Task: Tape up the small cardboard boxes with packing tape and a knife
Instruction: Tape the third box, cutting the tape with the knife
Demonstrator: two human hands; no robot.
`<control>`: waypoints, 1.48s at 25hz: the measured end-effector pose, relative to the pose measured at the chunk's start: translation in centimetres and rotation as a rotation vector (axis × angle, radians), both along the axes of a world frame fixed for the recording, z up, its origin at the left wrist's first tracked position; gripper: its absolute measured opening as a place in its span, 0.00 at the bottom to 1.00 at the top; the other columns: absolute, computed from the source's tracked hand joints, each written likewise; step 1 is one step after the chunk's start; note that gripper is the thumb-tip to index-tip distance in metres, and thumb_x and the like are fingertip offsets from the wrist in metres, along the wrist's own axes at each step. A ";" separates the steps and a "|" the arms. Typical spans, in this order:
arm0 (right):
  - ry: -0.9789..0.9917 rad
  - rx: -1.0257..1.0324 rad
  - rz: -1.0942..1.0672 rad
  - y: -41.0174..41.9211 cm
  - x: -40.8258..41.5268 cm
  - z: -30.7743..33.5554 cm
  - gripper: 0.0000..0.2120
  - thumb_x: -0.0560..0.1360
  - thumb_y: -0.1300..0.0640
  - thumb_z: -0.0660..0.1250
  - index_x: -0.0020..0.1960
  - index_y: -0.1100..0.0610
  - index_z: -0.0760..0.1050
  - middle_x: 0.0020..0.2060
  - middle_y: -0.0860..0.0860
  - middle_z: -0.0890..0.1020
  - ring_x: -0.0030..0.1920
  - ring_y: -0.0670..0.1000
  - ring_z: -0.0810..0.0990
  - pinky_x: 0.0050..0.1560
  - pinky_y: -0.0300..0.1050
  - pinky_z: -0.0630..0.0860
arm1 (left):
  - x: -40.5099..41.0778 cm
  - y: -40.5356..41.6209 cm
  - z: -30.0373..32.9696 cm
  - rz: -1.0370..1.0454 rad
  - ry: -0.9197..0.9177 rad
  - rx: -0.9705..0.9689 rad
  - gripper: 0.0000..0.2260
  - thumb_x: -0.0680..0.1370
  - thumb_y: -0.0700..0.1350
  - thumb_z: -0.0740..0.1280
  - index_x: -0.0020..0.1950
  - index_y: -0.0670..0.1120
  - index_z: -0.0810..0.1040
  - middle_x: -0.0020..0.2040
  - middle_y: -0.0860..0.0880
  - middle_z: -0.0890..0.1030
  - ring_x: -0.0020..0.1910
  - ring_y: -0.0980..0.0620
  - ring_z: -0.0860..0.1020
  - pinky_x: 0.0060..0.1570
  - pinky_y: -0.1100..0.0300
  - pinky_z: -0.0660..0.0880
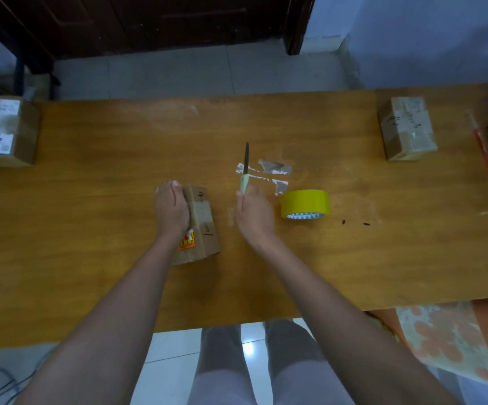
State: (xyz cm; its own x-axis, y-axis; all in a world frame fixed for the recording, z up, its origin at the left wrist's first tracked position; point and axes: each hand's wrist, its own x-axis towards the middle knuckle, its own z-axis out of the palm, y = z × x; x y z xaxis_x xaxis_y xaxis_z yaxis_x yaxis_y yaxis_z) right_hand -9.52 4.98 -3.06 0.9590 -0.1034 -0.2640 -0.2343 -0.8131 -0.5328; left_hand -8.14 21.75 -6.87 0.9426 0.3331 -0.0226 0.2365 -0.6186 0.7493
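Two hands work at the table [90, 200]. The left hand [170, 210] lies flat on the small box [200, 223]. The right hand [253, 213] grips the knife [245, 168], near the tape roll [305, 203]. Tape scraps [274, 171] lie behind; two more boxes [406, 128] sit far off.

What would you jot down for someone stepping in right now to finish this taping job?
Left hand rests flat on the small box at mid-table; tape already runs across its top. Right hand grips the knife by its pale handle, blade pointing away. The yellow tape roll sits just right of that hand. Tape scraps lie beyond it. Left: two more boxes, far left and far right; whether they need taping is unclear.
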 end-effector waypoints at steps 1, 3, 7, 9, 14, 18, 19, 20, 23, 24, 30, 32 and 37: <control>-0.009 -0.034 0.006 0.0 1.6 -0.4 0.16 0.83 0.52 0.54 0.63 0.62 0.70 0.56 0.57 0.76 0.50 0.58 0.78 0.44 0.50 0.75 | 0.0 0.1 -0.1 0.012 0.002 -0.013 0.16 0.84 0.42 0.49 0.38 0.42 0.66 0.37 0.45 0.68 0.39 0.47 0.66 0.51 0.52 0.63; -0.029 -0.098 0.005 -0.1 4.6 -1.4 0.16 0.82 0.52 0.57 0.64 0.61 0.71 0.58 0.58 0.77 0.55 0.60 0.78 0.47 0.50 0.72 | 0.0 0.2 -0.3 0.011 0.007 -0.007 0.16 0.84 0.43 0.49 0.38 0.42 0.66 0.37 0.45 0.68 0.39 0.48 0.65 0.49 0.54 0.61; 0.031 -0.224 -0.036 -1.0 8.2 -3.2 0.15 0.82 0.52 0.59 0.61 0.61 0.73 0.57 0.58 0.80 0.56 0.62 0.79 0.46 0.50 0.73 | 0.0 0.1 -0.3 0.016 -0.004 0.002 0.15 0.84 0.41 0.50 0.37 0.43 0.66 0.36 0.46 0.69 0.39 0.49 0.65 0.46 0.56 0.60; 0.045 -0.276 -0.015 -1.5 8.4 -4.1 0.14 0.82 0.55 0.58 0.63 0.61 0.72 0.58 0.58 0.79 0.55 0.62 0.80 0.45 0.49 0.72 | 0.0 0.1 -0.4 0.017 -0.007 0.004 0.15 0.84 0.40 0.51 0.37 0.43 0.66 0.36 0.46 0.69 0.39 0.48 0.66 0.49 0.58 0.60; 0.137 -0.357 0.066 -2.0 7.6 -5.1 0.24 0.83 0.60 0.55 0.77 0.63 0.54 0.73 0.60 0.61 0.56 0.61 0.79 0.48 0.51 0.75 | 0.0 0.3 -0.6 0.012 0.007 0.005 0.15 0.84 0.40 0.51 0.38 0.42 0.67 0.37 0.45 0.70 0.40 0.48 0.67 0.51 0.58 0.60; 0.042 -0.205 -0.075 -1.0 6.6 -2.6 0.27 0.83 0.53 0.55 0.77 0.64 0.52 0.71 0.60 0.61 0.54 0.57 0.79 0.48 0.50 0.77 | 0.0 0.4 -0.7 0.014 0.000 -0.010 0.15 0.84 0.41 0.51 0.38 0.43 0.67 0.38 0.46 0.69 0.41 0.48 0.67 0.47 0.57 0.61; -0.052 -0.068 -0.109 -0.5 5.8 -1.9 0.27 0.83 0.48 0.55 0.76 0.62 0.58 0.68 0.58 0.65 0.54 0.56 0.78 0.47 0.48 0.76 | 0.0 0.4 -0.7 0.013 0.001 -0.015 0.15 0.84 0.41 0.51 0.38 0.43 0.66 0.37 0.47 0.69 0.41 0.48 0.67 0.47 0.56 0.61; -0.095 0.088 -0.116 0.2 4.6 -1.5 0.28 0.81 0.42 0.56 0.73 0.60 0.63 0.65 0.56 0.68 0.54 0.53 0.77 0.48 0.46 0.75 | 0.0 0.4 -0.6 0.016 0.006 -0.017 0.16 0.84 0.42 0.50 0.37 0.44 0.66 0.37 0.47 0.69 0.40 0.48 0.67 0.47 0.55 0.62; 0.108 0.527 -0.099 3.0 -0.2 -1.2 0.39 0.69 0.26 0.55 0.66 0.54 0.73 0.57 0.49 0.76 0.53 0.46 0.76 0.54 0.46 0.76 | 0.1 0.3 -0.3 0.017 0.001 -0.022 0.15 0.83 0.42 0.50 0.37 0.45 0.66 0.36 0.48 0.69 0.40 0.47 0.67 0.47 0.52 0.63; 0.193 0.618 -0.101 4.0 -1.5 -1.5 0.39 0.67 0.24 0.57 0.64 0.53 0.75 0.56 0.49 0.78 0.53 0.46 0.77 0.56 0.49 0.77 | 0.0 0.3 -0.2 0.015 -0.007 -0.027 0.15 0.82 0.42 0.50 0.36 0.45 0.66 0.36 0.48 0.69 0.40 0.47 0.67 0.46 0.51 0.63; 0.172 0.837 -0.337 6.2 -2.6 -4.0 0.15 0.73 0.41 0.70 0.45 0.54 0.80 0.40 0.46 0.82 0.41 0.45 0.79 0.45 0.45 0.78 | -0.2 0.7 -0.5 0.069 0.003 -0.085 0.15 0.82 0.43 0.50 0.36 0.45 0.65 0.33 0.52 0.66 0.39 0.48 0.67 0.41 0.53 0.62; 0.208 0.948 -0.423 6.1 -2.7 -4.6 0.14 0.75 0.45 0.70 0.43 0.57 0.81 0.37 0.47 0.82 0.38 0.45 0.78 0.42 0.45 0.76 | -0.2 0.7 -0.3 0.086 -0.001 -0.103 0.15 0.82 0.43 0.50 0.37 0.44 0.66 0.34 0.50 0.68 0.39 0.48 0.67 0.42 0.54 0.61; 0.208 0.970 -0.435 5.9 -2.8 -4.1 0.15 0.78 0.47 0.66 0.43 0.58 0.81 0.34 0.49 0.80 0.35 0.46 0.77 0.39 0.45 0.75 | -0.2 0.3 0.5 0.083 0.009 -0.098 0.16 0.83 0.43 0.50 0.35 0.47 0.64 0.35 0.48 0.69 0.39 0.46 0.69 0.42 0.49 0.65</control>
State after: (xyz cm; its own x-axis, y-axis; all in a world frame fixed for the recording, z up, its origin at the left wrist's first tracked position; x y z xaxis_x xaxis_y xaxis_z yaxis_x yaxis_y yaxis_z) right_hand -12.31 10.85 -7.11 0.8173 -0.0837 -0.5701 -0.5613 0.1079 -0.8205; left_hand -8.38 22.03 -6.37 0.9116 0.4057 -0.0666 0.2904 -0.5209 0.8027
